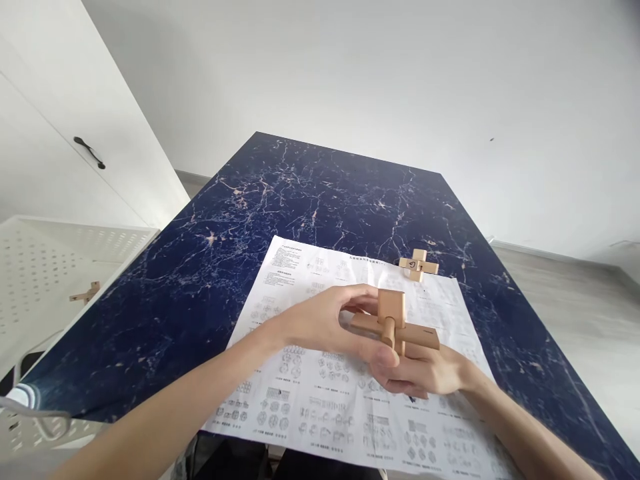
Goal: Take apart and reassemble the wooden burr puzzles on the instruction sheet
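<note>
Both hands hold a wooden interlocking puzzle (391, 310) above a printed instruction sheet (320, 373). It has a broad upright block, a long bar lying crosswise and a round peg that points toward me. My left hand (333, 323) curves around its left side, fingers behind and thumb at the lower front. From below right, my right hand (423, 370) grips the lower part, its fingers folded under the bar. The fingers hide part of the puzzle's underside. Beyond the hands, a second wooden cross puzzle (419, 265) rests at the sheet's top edge.
The sheet, covered with small diagrams, lies on a dark blue marble-patterned table (300, 187). A white perforated basket (45, 260) stands left of the table, with a small wooden piece (86, 293) in it. A white cabinet (65, 100) is behind the basket. A cable (35, 410) runs at lower left.
</note>
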The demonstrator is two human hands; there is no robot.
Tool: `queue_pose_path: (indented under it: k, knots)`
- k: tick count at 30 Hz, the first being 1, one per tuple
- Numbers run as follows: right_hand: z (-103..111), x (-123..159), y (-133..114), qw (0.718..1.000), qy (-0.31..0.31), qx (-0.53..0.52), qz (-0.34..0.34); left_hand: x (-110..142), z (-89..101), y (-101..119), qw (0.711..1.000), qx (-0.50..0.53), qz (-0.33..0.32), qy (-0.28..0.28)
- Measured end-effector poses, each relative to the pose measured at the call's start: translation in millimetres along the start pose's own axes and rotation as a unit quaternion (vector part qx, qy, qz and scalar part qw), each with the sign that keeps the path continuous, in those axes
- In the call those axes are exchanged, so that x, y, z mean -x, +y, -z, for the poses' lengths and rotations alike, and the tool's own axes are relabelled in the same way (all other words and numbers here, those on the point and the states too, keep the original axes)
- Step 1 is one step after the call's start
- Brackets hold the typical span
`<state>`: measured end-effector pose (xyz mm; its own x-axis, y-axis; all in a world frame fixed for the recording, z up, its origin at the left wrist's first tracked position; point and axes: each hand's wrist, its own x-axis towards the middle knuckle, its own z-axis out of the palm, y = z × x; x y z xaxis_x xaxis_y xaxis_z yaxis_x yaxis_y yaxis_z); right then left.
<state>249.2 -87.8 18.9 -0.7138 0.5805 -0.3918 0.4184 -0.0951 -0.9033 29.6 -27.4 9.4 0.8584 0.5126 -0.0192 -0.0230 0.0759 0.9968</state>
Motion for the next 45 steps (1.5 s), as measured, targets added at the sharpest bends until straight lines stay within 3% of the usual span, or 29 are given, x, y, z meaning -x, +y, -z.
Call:
queue_pose_path:
  k: [5,11,14,18,37,45]
  knots:
    - [0.7,-4.0,18.3,0.999,-0.003,-0.034,0.000,0.0,3.6,-1.5,0.999,0.005,-0.031,0.031]
    - [2.7,-13.6,25.1,0.983,0.147,0.004,0.111,1.8,9.2,-1.2,0.992,0.002,-0.060,0.110]
    - [4.5,-16.7,26.3,0.968,0.212,0.041,0.128,1.9,11.9,1.5,0.988,-0.001,-0.058,0.144]
    - [2.8,-19.0,28.8,0.957,0.253,0.068,0.128,1.9,14.9,0.5,0.986,-0.011,-0.072,0.149]
    - [0.6,-25.6,28.4,0.935,0.313,0.087,0.139,2.9,12.8,0.7,0.981,-0.015,-0.055,0.187]
    - [-1.0,-30.3,33.6,0.927,0.317,0.151,0.130,4.2,11.0,-3.2,0.986,0.010,-0.032,0.162]
